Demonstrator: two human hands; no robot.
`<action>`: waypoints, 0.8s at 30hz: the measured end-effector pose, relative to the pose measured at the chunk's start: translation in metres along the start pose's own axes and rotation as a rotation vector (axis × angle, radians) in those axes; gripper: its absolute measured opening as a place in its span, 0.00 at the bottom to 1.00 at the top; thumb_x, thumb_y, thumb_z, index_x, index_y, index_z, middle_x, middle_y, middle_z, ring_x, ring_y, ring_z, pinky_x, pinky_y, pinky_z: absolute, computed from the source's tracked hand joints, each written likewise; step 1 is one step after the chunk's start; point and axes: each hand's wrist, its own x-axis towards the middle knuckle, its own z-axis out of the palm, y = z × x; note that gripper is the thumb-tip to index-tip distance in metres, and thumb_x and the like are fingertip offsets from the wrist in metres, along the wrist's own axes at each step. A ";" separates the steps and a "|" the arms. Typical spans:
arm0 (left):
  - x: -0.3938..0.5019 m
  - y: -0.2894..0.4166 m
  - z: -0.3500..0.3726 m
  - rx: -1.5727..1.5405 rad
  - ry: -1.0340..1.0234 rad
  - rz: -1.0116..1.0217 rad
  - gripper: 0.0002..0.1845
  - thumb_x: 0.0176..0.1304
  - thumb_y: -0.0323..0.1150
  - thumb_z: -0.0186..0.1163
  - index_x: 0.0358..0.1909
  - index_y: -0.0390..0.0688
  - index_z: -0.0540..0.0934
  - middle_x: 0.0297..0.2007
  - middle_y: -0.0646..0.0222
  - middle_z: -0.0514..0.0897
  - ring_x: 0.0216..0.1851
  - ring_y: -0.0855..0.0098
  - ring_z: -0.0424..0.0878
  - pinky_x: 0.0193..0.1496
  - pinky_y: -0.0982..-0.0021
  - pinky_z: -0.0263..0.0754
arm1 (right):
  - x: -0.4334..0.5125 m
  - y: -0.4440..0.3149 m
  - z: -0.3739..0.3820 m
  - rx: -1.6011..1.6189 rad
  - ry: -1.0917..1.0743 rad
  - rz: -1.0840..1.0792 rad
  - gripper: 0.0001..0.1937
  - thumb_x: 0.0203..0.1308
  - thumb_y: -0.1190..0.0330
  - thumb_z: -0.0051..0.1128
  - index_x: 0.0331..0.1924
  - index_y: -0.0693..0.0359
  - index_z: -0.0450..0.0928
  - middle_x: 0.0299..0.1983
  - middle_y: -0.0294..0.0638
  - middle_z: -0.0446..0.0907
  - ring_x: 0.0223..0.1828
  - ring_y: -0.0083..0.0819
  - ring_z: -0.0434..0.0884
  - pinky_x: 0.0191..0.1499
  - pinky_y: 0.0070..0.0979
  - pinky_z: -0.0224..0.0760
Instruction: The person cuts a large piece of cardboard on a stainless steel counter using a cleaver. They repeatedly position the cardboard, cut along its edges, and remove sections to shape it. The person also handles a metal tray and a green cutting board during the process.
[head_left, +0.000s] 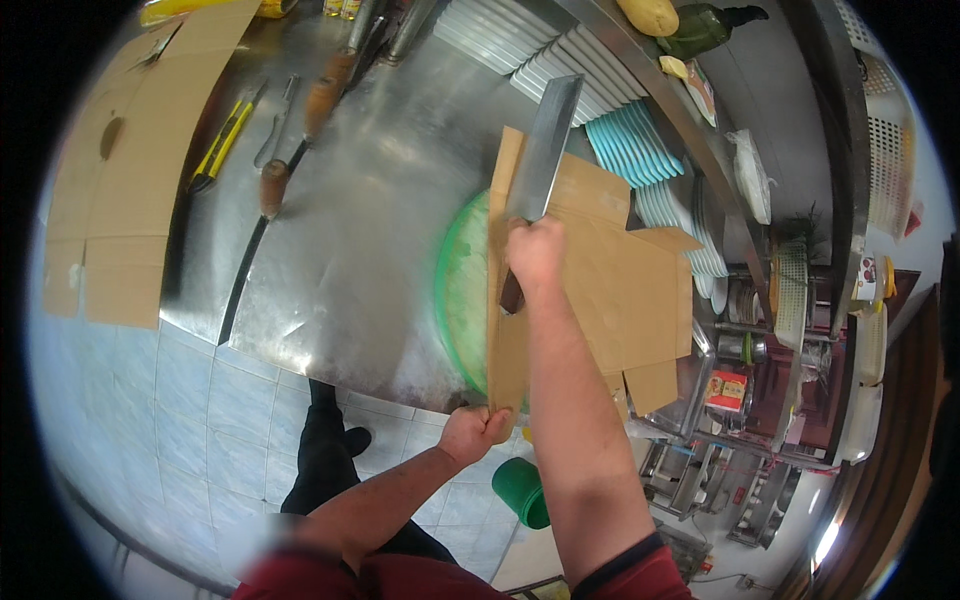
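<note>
My right hand (535, 247) is closed around the dark handle of a cleaver (546, 146), whose broad blade points away from me, over a flattened cardboard box (622, 292). With my left hand (474, 435) I pinch the near end of the cardboard's folded left edge. Under that edge lies a round green-rimmed cutting board (463, 300), partly covered by the cardboard. The board rests on a stainless steel table (337, 285).
Another cardboard sheet (124, 187) lies at the left, beside a yellow utility knife (225, 142) and wooden-handled tools (273, 187). Stacked white plates (495, 34) and turquoise dishes (630, 142) stand beneath a metal shelf (694, 139). A green bin (519, 491) stands on the floor.
</note>
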 end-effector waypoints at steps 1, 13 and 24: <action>0.001 0.000 -0.001 -0.007 -0.008 0.018 0.21 0.70 0.46 0.56 0.32 0.37 0.83 0.26 0.47 0.82 0.30 0.48 0.83 0.32 0.56 0.76 | 0.005 0.003 0.002 0.003 0.004 0.006 0.11 0.59 0.72 0.55 0.26 0.74 0.77 0.15 0.48 0.75 0.15 0.39 0.79 0.21 0.36 0.69; -0.031 0.025 0.007 -0.325 -0.171 -0.111 0.24 0.69 0.49 0.57 0.32 0.33 0.83 0.23 0.53 0.83 0.25 0.60 0.83 0.32 0.61 0.76 | -0.035 0.005 -0.021 -0.071 -0.073 0.008 0.12 0.61 0.72 0.55 0.25 0.74 0.77 0.13 0.48 0.75 0.15 0.37 0.78 0.21 0.35 0.68; 0.004 0.015 0.019 -0.130 0.105 -0.020 0.25 0.69 0.47 0.59 0.23 0.35 0.81 0.18 0.52 0.80 0.21 0.52 0.82 0.25 0.56 0.74 | -0.048 -0.009 -0.032 -0.167 -0.105 0.020 0.10 0.56 0.70 0.57 0.30 0.72 0.80 0.27 0.65 0.79 0.33 0.62 0.82 0.35 0.46 0.75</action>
